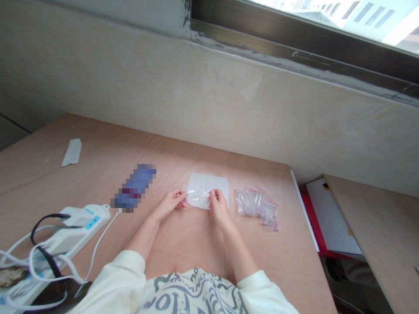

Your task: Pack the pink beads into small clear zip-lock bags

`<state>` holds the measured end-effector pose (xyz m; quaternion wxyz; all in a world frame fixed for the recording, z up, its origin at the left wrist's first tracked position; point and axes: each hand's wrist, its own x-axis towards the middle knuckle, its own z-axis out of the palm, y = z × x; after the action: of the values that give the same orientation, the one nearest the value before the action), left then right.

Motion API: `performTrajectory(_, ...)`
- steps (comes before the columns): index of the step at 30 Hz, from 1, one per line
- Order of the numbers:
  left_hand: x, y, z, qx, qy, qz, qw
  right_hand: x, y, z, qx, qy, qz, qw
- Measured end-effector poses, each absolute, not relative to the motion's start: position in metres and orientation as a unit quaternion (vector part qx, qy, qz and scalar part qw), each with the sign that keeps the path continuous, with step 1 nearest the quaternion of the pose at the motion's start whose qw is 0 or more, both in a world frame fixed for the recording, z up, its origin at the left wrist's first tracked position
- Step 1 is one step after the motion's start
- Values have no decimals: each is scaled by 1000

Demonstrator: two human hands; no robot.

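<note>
Between my two hands a clear plastic bag (197, 194) is stretched out over a white sheet of paper (214, 179). My left hand (175, 200) pinches the bag's left end between thumb and fingers. At the opposite end my right hand (217, 204) is closed on it in the same way. Small pinkish bits show by the left fingertips, too small to make out. To the right of my right hand lies a pile of clear zip bags (253, 203) with red-lined tops, some holding small pink and purple pieces.
A blurred-out phone (135, 188) with a white cable lies left of my hands. Farther left is a white power strip (83, 231) with tangled cords. A torn paper piece (72, 151) lies at the far left. The wooden table (262, 270) meets a tiled wall behind.
</note>
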<state>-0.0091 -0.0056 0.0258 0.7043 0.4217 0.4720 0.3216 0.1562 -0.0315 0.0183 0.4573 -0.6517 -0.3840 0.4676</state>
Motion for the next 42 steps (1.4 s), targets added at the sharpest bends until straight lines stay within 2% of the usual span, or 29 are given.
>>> performTrajectory(5,-13,-5,23,381,487,319,719,157,-29,6,-682,-450,401,415)
performTrajectory(12,-19,-4,21,377,499,292,723,161,-25,0,-701,-452,401,379)
performTrajectory(27,-12,4,42,487,523,293,635,163,-24,1,-705,-442,412,371)
performTrajectory(38,-2,9,42,493,495,323,638,164,-23,2,-691,-427,430,395)
performTrajectory(40,-5,10,39,489,489,326,644,172,-18,10,-708,-428,394,401)
performTrajectory(42,-9,10,34,477,482,328,657,185,-9,22,-744,-448,295,398)
